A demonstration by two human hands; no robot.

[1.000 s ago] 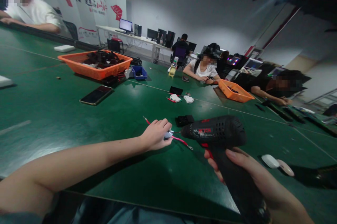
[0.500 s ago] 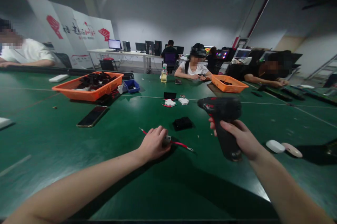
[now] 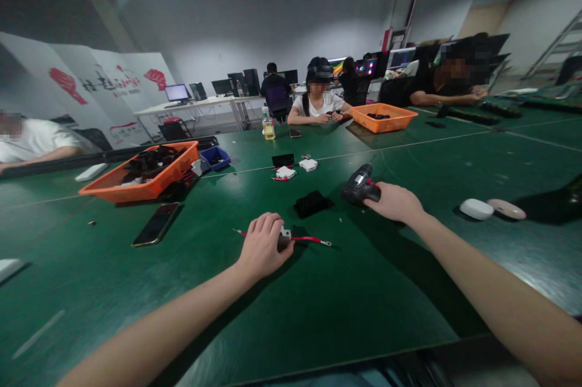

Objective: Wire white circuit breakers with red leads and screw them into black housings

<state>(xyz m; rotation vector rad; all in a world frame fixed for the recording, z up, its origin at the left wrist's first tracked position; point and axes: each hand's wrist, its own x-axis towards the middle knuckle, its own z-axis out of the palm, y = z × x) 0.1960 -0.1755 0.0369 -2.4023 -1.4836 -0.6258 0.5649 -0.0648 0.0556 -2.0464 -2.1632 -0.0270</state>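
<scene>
My left hand (image 3: 262, 247) is closed over a small white part (image 3: 285, 233) with red wires (image 3: 309, 239) that lies on the green table (image 3: 318, 308). My right hand (image 3: 396, 201) reaches forward and grips the handle of a black and red electric screwdriver (image 3: 360, 184), which lies on its side on the table. A small black part (image 3: 312, 202) sits between the two hands, a little farther away.
A phone (image 3: 156, 224) lies to the left, with an orange basket (image 3: 140, 173) of black parts and a blue bin (image 3: 216, 158) behind it. More white parts (image 3: 285, 173) lie ahead. A white oval object (image 3: 476, 208) sits at right. Other people sit at the far side near a second orange basket (image 3: 384, 117).
My right hand has carried the screwdriver away from the white part, forward and down, and it now lies on the table. My left hand stays on the white part. The view has tilted level.
</scene>
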